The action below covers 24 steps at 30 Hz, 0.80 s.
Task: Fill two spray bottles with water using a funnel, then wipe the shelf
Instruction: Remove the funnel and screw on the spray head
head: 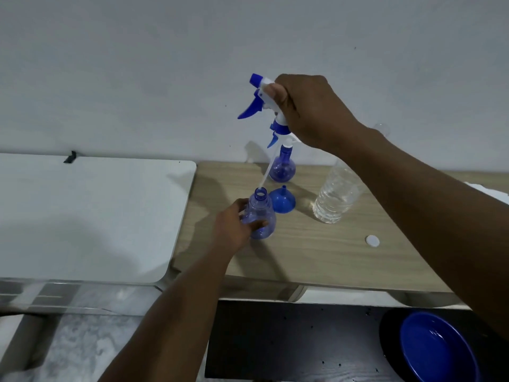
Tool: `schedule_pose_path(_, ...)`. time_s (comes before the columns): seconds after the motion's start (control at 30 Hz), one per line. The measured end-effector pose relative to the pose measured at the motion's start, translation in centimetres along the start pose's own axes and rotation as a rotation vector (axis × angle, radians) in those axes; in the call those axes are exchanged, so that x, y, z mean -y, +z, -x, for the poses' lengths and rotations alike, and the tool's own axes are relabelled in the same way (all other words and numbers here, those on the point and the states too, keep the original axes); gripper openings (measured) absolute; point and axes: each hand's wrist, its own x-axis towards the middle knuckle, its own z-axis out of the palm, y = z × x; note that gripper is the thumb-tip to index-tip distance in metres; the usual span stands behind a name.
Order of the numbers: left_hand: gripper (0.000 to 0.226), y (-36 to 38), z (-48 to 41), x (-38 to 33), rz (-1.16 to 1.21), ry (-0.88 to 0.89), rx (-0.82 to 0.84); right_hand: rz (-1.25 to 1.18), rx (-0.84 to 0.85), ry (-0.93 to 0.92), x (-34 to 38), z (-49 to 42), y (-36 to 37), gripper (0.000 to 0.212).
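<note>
Spray-bottle filling is laid out on a wood-grain table [316,257] set against a white panel [96,216] to its left, with a blue bowl [435,351] on a lower dark surface at the right. An uncapped water bottle [336,194], partly full, stands towards the table's right. The second spray bottle [282,166], its trigger top on, stands at the back by the wall. The near spray bottle [261,216] stands open-necked near the left edge, and the blue funnel [282,199] rests mouth-down just beside it. A small white cap [372,240] lies well apart to the right. The likely hazards are the long dip tube [268,166] flicking drips onto the table as it swings clear, or catching the rim and rocking the light bottle. The open water bottle also stands under the raised forearm, where a dropped elbow could knock it over. The left hand [234,224] reaches in low, its fingers and thumb curled round the near bottle's body. The right hand [308,111] is held high above it, fingers wrapped over the trigger head [261,100] with the thumb pressed on its white side. The tube slants down to the bottle's mouth, though whether its tip is inside cannot be told.
</note>
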Motion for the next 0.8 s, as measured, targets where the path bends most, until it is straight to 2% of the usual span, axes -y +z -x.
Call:
schedule_pose_path(0.2,0.067,0.0,-0.1,0.2,-0.011,-0.008,0.001,0.012,0.08,-0.012,0.1,0.9,2.7,0.057)
schedule_pose_path(0.33,0.073,0.1,-0.1,0.1,-0.031,-0.02,-0.006,-0.02,0.248,0.061,-1.0,3.2,7.1,0.051)
schedule_pose_path(0.43,0.078,0.1,0.1,0.0,-0.027,-0.016,-0.011,-0.043,0.348,0.087,-1.2,5.2,10.0,0.057)
schedule_pose_path(0.57,0.08,0.1,0.2,-0.3,-0.034,-0.032,-0.005,-0.157,0.317,0.127,-1.3,6.6,11.7,0.047)
schedule_pose_path(0.7,0.074,0.1,0.2,0.0,-0.049,-0.022,-0.021,-0.194,0.35,0.114,-1.3,7.8,12.1,0.028)
schedule_pose_path(0.8,0.072,0.2,0.2,-0.1,-0.075,-0.007,-0.033,-0.123,0.391,0.104,-1.3,7.8,12.1,0.041)
